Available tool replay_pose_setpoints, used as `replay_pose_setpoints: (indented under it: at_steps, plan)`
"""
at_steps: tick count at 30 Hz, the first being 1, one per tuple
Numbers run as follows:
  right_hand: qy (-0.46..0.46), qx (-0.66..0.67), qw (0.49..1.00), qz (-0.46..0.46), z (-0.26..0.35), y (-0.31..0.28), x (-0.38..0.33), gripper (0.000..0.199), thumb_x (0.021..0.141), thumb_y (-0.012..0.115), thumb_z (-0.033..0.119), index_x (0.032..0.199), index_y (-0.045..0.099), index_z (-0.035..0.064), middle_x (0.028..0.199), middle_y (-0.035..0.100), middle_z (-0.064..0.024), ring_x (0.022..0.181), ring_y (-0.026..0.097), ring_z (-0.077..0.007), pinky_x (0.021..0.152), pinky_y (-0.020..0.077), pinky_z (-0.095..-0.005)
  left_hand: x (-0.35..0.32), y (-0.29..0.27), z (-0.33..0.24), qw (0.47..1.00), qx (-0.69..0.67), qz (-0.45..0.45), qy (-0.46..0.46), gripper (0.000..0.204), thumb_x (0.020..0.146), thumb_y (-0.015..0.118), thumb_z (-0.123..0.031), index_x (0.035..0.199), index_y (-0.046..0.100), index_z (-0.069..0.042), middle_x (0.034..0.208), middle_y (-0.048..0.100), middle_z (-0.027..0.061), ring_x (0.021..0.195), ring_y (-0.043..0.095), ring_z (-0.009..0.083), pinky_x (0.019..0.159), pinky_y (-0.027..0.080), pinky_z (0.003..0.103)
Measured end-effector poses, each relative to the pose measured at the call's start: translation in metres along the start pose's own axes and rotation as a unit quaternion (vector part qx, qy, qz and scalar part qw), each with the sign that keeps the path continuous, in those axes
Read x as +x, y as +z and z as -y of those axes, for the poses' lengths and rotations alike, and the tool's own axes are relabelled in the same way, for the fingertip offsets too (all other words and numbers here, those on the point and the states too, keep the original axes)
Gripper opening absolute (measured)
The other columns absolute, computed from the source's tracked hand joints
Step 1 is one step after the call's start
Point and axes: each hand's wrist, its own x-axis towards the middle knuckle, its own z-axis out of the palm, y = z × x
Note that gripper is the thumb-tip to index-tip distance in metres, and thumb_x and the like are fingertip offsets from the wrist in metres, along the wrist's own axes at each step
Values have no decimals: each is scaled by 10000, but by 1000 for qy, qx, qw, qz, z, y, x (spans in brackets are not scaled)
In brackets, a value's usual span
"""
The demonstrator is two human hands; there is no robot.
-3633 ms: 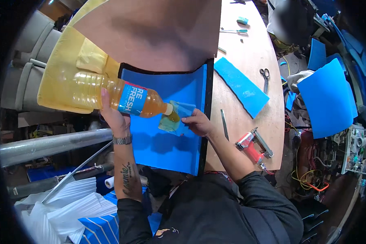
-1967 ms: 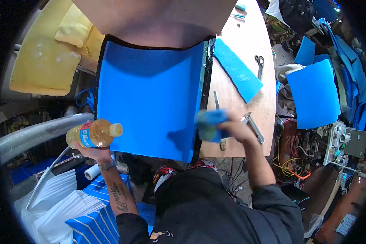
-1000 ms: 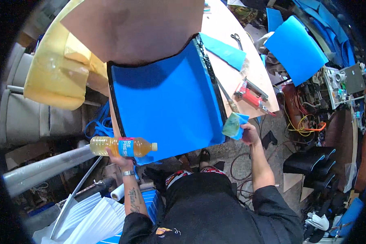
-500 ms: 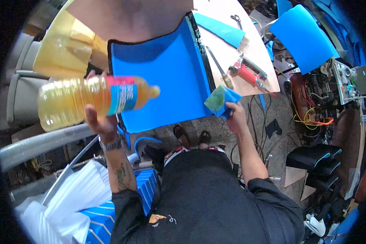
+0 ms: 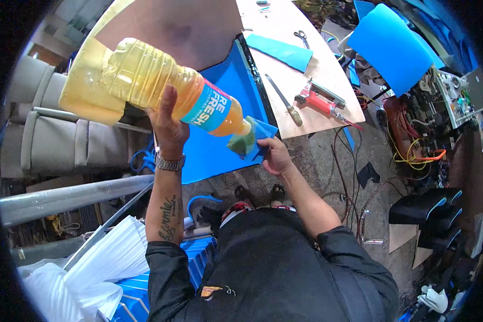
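At eleven o'clock from the view's centre, a tilted bottle [image 5: 189,88] is gripped by the half-curled left hand [image 5: 169,129]. Its neck is aimed toward four o'clock at a blue foam pad [image 5: 262,131], pinched by the nearly closed right hand [image 5: 276,156].

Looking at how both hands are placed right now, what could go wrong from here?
Spill: the left hand holds the bottle tilted neck-down at the foam pad, so liquid might run past it onto the blue panel below.

Slip: that large bottle has only one hand on it and could roll or drop.

Cut: the knife lies uncovered on the table; the right hand might brush it if it strays forward.
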Motion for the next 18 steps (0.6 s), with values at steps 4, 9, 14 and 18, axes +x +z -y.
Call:
replay_pose_setpoints:
  at_steps: [4,9,14,18]
  plan:
    - [-11,24,999,39,-2,7,4,404,814,515,68,1210,449,14,1100,581,-122,978,599,-251,821,516,-438,0,3,10,994,-95,0,-58,430,852,601,-88,1267,485,-86,1170,535,180,1073,538,274,919,433,386]
    - [-41,54,997,48,-16,35,12,347,813,526,45,1159,495,25,1045,609,-104,895,629,-221,778,536,-393,5,-9,37,988,-108,42,-97,560,818,656,-95,1309,401,-6,1166,537,142,1082,533,227,941,432,358]
    - [-44,51,997,48,-32,55,21,379,819,525,45,1195,478,27,1096,593,-113,938,621,-245,806,527,-422,17,-17,46,859,-405,-67,-307,425,859,614,-203,1210,471,-10,1064,593,109,973,593,209,872,483,355]
    - [-56,56,996,42,-44,66,28,399,822,523,46,1216,464,28,1111,588,-117,950,618,-245,806,529,-418,18,-22,60,728,-540,-97,-411,355,886,569,-278,1133,504,-30,1049,598,93,927,609,203,814,508,353]
